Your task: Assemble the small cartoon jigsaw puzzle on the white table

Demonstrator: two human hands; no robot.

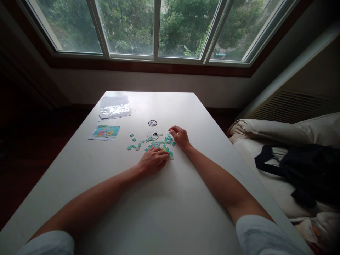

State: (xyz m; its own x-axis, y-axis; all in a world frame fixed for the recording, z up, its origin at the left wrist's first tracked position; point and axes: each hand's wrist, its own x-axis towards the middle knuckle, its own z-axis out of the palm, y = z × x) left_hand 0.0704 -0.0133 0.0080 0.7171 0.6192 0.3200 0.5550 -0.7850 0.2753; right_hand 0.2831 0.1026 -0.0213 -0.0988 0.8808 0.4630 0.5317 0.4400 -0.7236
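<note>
The left hand (pixel 154 158) hides part of the joined jigsaw section (pixel 157 145), and the print on the loose puzzle pieces (pixel 139 145) is too small to make out. Whether the right hand (pixel 180 136) pinches a piece cannot be told. The top edge crops the window (pixel 156 32).

The person is wearing a pale grey top (pixel 268 242) with short sleeves. The left sleeve (pixel 49 243) is ending in a rounded edge; the right sleeve (pixel 252 230) is showing darker grey streaks. The forearms (pixel 212 180) are showing bare.
</note>
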